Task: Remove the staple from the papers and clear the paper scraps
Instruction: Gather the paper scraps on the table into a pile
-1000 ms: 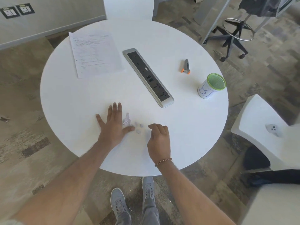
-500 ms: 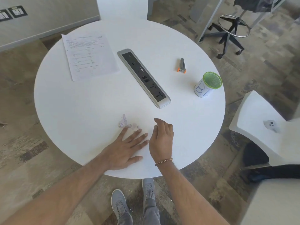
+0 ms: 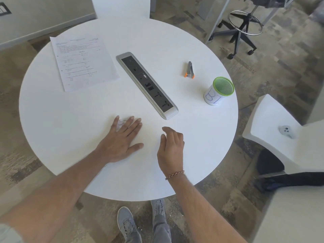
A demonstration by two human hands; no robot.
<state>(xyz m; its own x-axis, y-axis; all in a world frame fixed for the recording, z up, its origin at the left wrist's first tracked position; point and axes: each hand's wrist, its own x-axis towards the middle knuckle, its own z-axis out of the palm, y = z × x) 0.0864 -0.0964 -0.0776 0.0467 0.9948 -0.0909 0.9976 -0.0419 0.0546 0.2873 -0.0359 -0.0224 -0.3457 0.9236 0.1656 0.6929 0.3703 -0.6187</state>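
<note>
Nearest, both hands down on the white round desk [image 3: 70, 120]: left hand [image 3: 121, 141] flat, palm down, fingers [image 3: 130, 124] spread and laid over a small heap of paper scraps [image 3: 121, 122], bits of white showing between and just past them. Right hand [image 3: 171, 146] just beside, set on its edge, fingers loosely curled and gripping nothing, seemingly placed to receive whatever gets swept over. Scraps not yet gathered off the desk; by the look of it, in the middle of being raked together. Further out, a long grey socket strip [image 3: 147, 85] lying diagonally across the middle. Beyond that to the right, an orange and grey staple remover [image 3: 189, 70] lying idle, well apart from both hands, and a green-rimmed mesh cup [image 3: 219, 92] near the right edge, a likely place for the scraps. Farthest left, the papers [image 3: 82, 62] lying flat; staple too small to make out, though probably already out. Left to do: collect and discard the scraps.
</note>
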